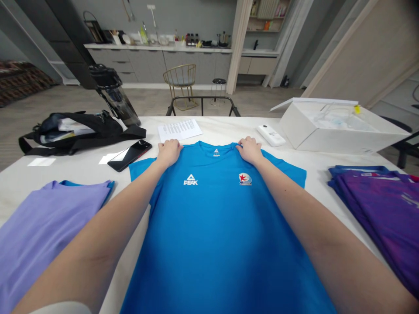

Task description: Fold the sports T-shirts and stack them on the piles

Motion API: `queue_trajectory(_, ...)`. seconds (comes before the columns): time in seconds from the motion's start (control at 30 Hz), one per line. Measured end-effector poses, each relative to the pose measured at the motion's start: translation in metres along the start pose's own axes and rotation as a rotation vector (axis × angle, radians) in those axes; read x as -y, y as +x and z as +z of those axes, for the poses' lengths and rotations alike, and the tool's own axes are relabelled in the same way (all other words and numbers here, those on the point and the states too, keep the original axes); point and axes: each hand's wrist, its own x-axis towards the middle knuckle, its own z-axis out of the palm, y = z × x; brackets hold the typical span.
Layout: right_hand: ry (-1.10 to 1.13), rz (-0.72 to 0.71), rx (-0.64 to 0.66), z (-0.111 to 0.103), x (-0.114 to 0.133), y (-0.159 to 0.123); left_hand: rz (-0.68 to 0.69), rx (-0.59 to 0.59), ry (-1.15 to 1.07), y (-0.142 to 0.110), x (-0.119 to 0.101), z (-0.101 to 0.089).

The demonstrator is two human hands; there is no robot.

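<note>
A blue T-shirt (pixel 212 222) lies spread front side up on the white table, its collar pointing away from me and its lower part running out of view. White PEAK lettering and a round emblem mark its chest. At the shoulder left of the collar, my left hand (pixel 169 152) pinches the fabric with its fingers closed. My right hand (pixel 249 150) grips the opposite shoulder beside the collar, fingers curled over the edge. Both sleeves lie out to the sides, partly under my forearms.
Folded lilac shirts (pixel 62 213) lie at left, folded purple shirts (pixel 376 209) at right. Around the table's far side are a phone (pixel 130 155), a black bag (pixel 75 128), a bottle (pixel 114 93), a printed sheet (pixel 180 130), a white device (pixel 271 135) and an open white box (pixel 340 139).
</note>
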Motion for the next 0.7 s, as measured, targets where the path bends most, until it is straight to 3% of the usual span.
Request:
queue_trajectory(0.13, -0.007, 0.002, -0.1, 0.007, 0.006, 0.024, -0.115, -0.134, 0.016, 0.006, -0.008, 0.003)
queue_trajectory(0.23, 0.02, -0.026, -0.105, 0.009, 0.006, 0.034, -0.177, -0.219, 0.055, 0.009, -0.014, 0.002)
queue_trajectory(0.33, 0.042, -0.001, -0.104, 0.007, 0.001, 0.032, -0.034, -0.26, 0.057, 0.011, -0.022, 0.001)
queue_trajectory(0.43, 0.006, 0.032, -0.087, 0.003, -0.003, 0.023, 0.249, -0.171, 0.021, 0.016, -0.034, 0.006)
queue_trajectory(0.5, -0.014, -0.006, -0.052, 0.003, -0.002, 0.015, 0.349, -0.088, -0.017, 0.02, -0.043, 0.012)
queue_trajectory(0.6, -0.002, -0.064, 0.042, 0.004, -0.001, 0.004, 0.295, 0.03, -0.062, 0.02, -0.055, 0.021)
queue_trajectory(0.7, 0.018, -0.023, 0.149, 0.006, -0.011, -0.007, 0.186, 0.125, -0.089, 0.01, -0.055, 0.022)
